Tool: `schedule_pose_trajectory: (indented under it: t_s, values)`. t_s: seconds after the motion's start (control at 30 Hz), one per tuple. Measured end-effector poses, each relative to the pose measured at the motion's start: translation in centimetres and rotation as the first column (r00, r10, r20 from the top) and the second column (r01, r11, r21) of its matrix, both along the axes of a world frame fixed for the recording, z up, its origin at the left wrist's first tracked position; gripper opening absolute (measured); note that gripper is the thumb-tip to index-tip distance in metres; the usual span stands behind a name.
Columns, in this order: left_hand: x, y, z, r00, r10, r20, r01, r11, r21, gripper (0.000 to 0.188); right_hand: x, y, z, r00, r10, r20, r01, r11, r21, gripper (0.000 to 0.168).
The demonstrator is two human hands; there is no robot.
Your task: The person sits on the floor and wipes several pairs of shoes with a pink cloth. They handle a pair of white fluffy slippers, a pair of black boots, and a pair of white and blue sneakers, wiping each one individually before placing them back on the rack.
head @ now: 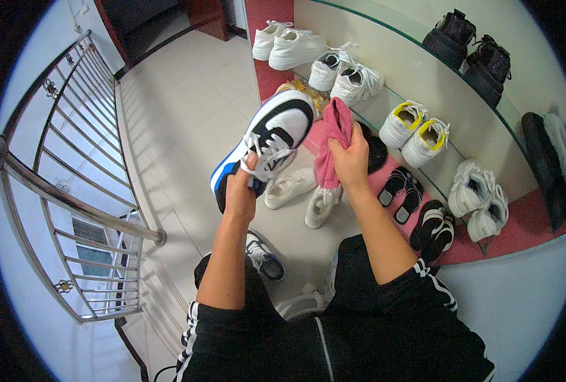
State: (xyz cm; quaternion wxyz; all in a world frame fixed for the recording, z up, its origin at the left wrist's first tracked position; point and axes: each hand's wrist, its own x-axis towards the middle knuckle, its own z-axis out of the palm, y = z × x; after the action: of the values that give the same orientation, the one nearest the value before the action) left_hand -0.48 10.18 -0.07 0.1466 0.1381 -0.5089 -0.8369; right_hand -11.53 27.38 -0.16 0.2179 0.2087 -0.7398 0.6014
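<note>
My left hand (241,191) grips a white, black and blue sneaker (283,114) by its heel end and laces, toe pointing up and away. My right hand (352,160) is closed around a folded pink cloth (335,129), held just right of the sneaker and apart from it. Below the two hands, a pair of white lace-up shoes stands on the tiled floor: one white shoe (288,188) lies under the sneaker, and the other white shoe (322,207) is below the cloth, which hides part of it.
Glass shelves (409,164) on the right hold several white sneakers (354,83) and black shoes (488,69). Black sandals (401,193) rest on the red base (512,222). A steel stair railing (80,191) and steps are at left. A worn sneaker (264,258) shows below.
</note>
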Motion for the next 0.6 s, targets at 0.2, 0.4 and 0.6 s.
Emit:
schedule_pose_trajectory:
  t_s: [0.2, 0.4, 0.6]
  values:
    - [0.1, -0.5, -1.9, 0.993, -0.038, 0.116, 0.078, 0.929, -0.363, 0.054, -0.5, 0.4, -0.2, 0.997, 0.03, 0.068, -0.034, 0.998, 0.044, 0.041]
    - [1.0, 0.6, 0.3, 0.987, -0.07, 0.144, 0.145, 0.776, -0.615, 0.049, -0.5, 0.8, -0.3, 0.986, -0.065, -0.152, 0.091, 0.981, 0.171, 0.043]
    - [0.3, 0.3, -1.3, 0.987, -0.14, 0.079, 0.15, 0.621, -0.77, 0.045, -0.1, 0.6, -0.2, 0.964, -0.079, -0.256, 0.165, 0.928, 0.333, 0.045]
